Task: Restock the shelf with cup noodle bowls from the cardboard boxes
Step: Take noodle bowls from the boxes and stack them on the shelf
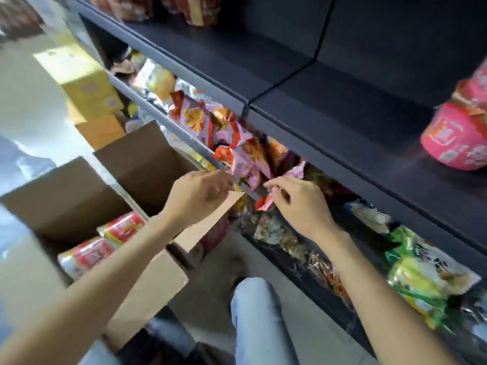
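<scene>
An open cardboard box (147, 280) stands on the floor at the lower left, holding red-and-white wrapped noodle bowls (105, 241). A pink noodle bowl (458, 138) sits at the right on the dark shelf (342, 106). My left hand (200, 193) hovers over the box's far flap, fingers loosely curled with nothing in them. My right hand (297, 201) is beside it, in front of the lower shelf rail (184, 135), its fingers spread and empty. Both hands are blurred.
Pink and red snack packets (224, 133) crowd the lower shelf behind the rail. Green packets (421, 272) and brown ones lie on the bottom shelf at the right. Yellow boxes (87, 83) are stacked at the far left. My knee (258, 306) is below the hands.
</scene>
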### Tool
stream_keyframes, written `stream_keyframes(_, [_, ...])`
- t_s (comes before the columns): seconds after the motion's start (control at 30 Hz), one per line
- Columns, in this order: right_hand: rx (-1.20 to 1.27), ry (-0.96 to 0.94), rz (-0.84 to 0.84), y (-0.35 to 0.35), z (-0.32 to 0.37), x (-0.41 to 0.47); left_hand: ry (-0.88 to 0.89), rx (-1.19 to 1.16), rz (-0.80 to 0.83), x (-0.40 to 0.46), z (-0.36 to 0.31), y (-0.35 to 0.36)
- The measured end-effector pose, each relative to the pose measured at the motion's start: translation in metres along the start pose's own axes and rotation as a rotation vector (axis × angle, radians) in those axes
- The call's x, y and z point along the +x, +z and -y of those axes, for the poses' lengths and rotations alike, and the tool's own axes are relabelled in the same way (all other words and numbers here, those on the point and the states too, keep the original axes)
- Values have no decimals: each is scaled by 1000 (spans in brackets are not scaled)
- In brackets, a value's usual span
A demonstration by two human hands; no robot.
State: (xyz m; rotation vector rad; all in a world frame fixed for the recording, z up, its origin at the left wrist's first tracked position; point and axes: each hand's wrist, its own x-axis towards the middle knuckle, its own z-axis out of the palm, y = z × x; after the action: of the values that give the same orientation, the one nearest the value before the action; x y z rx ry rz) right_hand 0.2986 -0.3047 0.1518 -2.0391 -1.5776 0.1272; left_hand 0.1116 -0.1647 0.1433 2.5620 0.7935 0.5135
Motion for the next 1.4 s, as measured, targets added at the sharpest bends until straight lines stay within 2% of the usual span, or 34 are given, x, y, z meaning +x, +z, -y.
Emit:
stream_keyframes(0.13, [107,-143,234,102,40,57,-407,110,24,-60,130,-4])
stream_keyframes(0.23, [40,-259,392,175,58,106,-600,156,87,-81,202,5])
stream_keyframes(0.37, [-182,-319,652,269,57,162,-650,247,188,-77,260,37])
stream_keyframes(0.47, [-310,-267,837,339,39,187,-585,322,240,-66,293,56])
stream_keyframes(0.57, [-394,-163,949,405,16,197,-526,390,328,-71,321,65])
stream_keyframes(0.7, [-436,-141,952,488,-10,199,-395,419,236,-86,342,70])
stream_keyframes(0.87, [-586,-355,973,577,-27,205,-305,491,238,-84,355,70])
stream_keyframes(0.93, [-650,-377,948,599,-30,213,-295,509,216,-86,357,74])
stream_keyframes(1.07, [-670,-126,974,624,-42,219,-299,488,183,-89,359,80])
stream_keyframes(1.13, [-667,-35,936,629,-49,217,-303,488,172,-91,359,81])
stream_keyframes(1.23, [-668,-131,859,624,-48,214,-303,488,155,-91,358,81])
stream_keyframes(1.3, [-600,-211,902,627,-39,211,-298,489,158,-91,358,82])
stream_keyframes(1.4, [-539,-187,941,630,-24,204,-292,495,159,-92,358,81])
